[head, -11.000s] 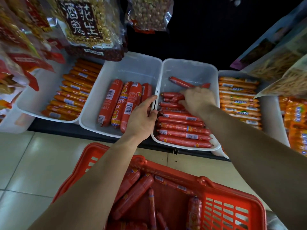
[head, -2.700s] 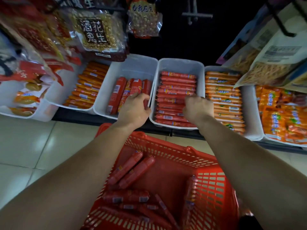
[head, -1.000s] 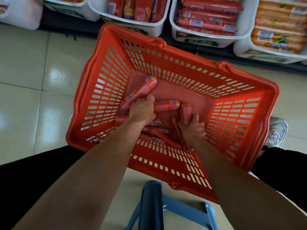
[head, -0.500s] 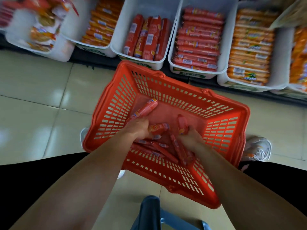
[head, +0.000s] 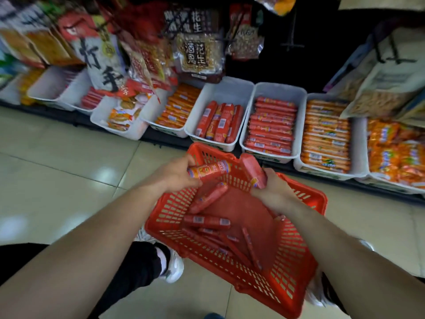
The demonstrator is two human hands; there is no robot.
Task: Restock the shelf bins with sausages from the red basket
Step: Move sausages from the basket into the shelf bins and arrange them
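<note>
The red basket (head: 296,268) stands on the floor below me with several sausages (head: 207,221) lying in it. My left hand (head: 174,173) grips a thick red sausage (head: 210,170) above the basket's far left corner. My right hand (head: 273,188) holds another thick red sausage (head: 254,170) above the far rim. Just beyond, a white bin (head: 224,92) holds several thick sausages lying lengthwise, with bare room at its back. To its right another white bin (head: 279,88) is packed with thin red sausages.
More white bins (head: 358,143) with orange sausages line the low shelf (head: 165,137) left and right. Snack bags (head: 197,54) hang above the bins. My shoes (head: 172,265) stand beside the basket on the tiled floor (head: 64,171).
Both hands have come up out of the basket, each with a thick sausage, toward the bins. My view has tilted up from the basket to the shelf.
</note>
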